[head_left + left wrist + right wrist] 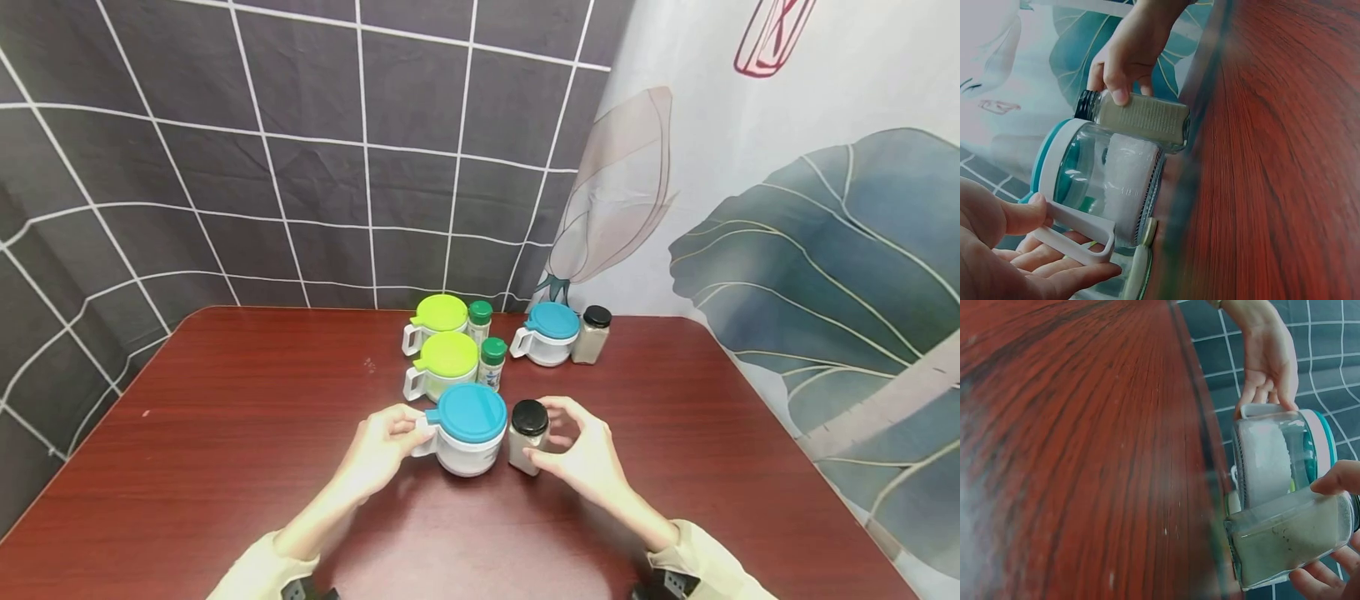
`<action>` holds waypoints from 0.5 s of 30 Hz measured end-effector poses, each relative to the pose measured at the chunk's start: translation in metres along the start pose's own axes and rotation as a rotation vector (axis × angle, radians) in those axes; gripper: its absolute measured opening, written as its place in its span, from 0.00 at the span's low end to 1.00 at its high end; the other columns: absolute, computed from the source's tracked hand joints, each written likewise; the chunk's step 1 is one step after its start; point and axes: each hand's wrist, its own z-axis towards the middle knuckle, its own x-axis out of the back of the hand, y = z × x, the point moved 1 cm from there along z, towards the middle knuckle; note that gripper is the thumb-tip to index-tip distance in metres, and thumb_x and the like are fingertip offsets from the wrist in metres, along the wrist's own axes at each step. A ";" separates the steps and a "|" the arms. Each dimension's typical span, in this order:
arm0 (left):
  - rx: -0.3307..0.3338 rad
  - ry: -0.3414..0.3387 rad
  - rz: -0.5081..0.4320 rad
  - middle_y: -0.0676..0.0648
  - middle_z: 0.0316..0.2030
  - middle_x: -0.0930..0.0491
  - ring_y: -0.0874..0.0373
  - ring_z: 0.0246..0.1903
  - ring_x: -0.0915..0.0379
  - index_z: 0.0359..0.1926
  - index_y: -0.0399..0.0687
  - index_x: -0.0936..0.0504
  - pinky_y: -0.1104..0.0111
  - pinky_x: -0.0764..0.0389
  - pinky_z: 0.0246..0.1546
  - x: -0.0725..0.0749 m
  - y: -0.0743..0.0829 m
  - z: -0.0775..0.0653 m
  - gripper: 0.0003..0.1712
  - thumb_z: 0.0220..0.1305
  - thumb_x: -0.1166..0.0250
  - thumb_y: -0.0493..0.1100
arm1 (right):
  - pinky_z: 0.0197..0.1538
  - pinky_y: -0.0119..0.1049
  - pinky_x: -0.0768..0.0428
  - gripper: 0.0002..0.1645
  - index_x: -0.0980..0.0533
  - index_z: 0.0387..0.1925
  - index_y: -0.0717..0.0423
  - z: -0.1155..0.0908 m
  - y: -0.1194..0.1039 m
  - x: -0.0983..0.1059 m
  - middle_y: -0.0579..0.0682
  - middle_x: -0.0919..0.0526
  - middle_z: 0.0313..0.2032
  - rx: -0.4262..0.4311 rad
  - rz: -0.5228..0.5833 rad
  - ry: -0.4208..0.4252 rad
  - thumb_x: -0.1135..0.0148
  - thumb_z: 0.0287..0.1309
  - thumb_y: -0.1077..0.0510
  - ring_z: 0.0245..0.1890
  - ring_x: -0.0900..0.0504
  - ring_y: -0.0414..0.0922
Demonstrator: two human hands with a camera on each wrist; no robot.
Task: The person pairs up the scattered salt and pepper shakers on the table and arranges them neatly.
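Note:
By its white handle, my left hand (382, 446) holds a clear seasoning jar (467, 454) with a blue lid and white contents. The thumb lies on the handle (1082, 228) in the left wrist view, with fingers behind it. My right hand (585, 446) holds a square glass spice bottle (527, 450) between thumb and fingers; it has a black cap and pale powder inside. Jar and bottle stand side by side near the table's middle. In the right wrist view the bottle (1291, 537) partly covers the jar (1266, 456).
Behind the blue-lidded jar stand two green-lidded jars (447, 357) (441, 313), beside two green-capped shakers (492, 364) (480, 317). A second blue-lidded jar (551, 337) and black-capped bottle (592, 335) stand at the back right of the reddish wooden table (247, 417). Curtains (315, 167) hang behind.

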 end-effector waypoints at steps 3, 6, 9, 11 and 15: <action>-0.004 -0.002 -0.023 0.38 0.36 0.14 0.55 0.37 0.16 0.37 0.36 0.18 0.72 0.19 0.37 -0.005 0.000 0.002 0.06 0.58 0.34 0.35 | 0.41 0.31 0.16 0.35 0.23 0.50 0.49 0.000 0.002 0.005 0.47 0.16 0.39 -0.003 -0.010 0.014 0.22 0.34 0.65 0.37 0.19 0.33; -0.016 -0.003 -0.029 0.38 0.35 0.14 0.56 0.36 0.17 0.36 0.35 0.18 0.75 0.20 0.35 -0.010 0.001 0.003 0.06 0.58 0.34 0.34 | 0.41 0.31 0.16 0.35 0.23 0.49 0.49 0.000 0.004 0.010 0.47 0.16 0.39 -0.011 -0.023 0.025 0.22 0.34 0.66 0.37 0.19 0.33; -0.023 0.001 -0.031 0.38 0.35 0.14 0.57 0.35 0.17 0.36 0.36 0.18 0.76 0.22 0.34 -0.016 0.003 0.005 0.06 0.58 0.33 0.34 | 0.41 0.32 0.16 0.35 0.23 0.49 0.50 0.001 0.007 0.016 0.48 0.16 0.39 -0.018 -0.036 0.034 0.22 0.34 0.66 0.37 0.20 0.33; -0.029 0.008 -0.038 0.38 0.34 0.14 0.57 0.34 0.17 0.35 0.36 0.18 0.76 0.22 0.33 -0.019 0.004 0.006 0.05 0.57 0.33 0.34 | 0.41 0.32 0.16 0.34 0.24 0.49 0.50 0.001 0.009 0.019 0.49 0.16 0.38 -0.029 -0.043 0.042 0.22 0.35 0.66 0.37 0.20 0.33; -0.031 0.028 -0.021 0.39 0.33 0.13 0.59 0.32 0.18 0.34 0.38 0.18 0.74 0.22 0.33 -0.025 0.007 0.011 0.04 0.56 0.33 0.35 | 0.41 0.33 0.16 0.34 0.24 0.49 0.51 0.004 0.012 0.024 0.50 0.17 0.38 -0.051 -0.032 0.057 0.22 0.35 0.68 0.37 0.20 0.33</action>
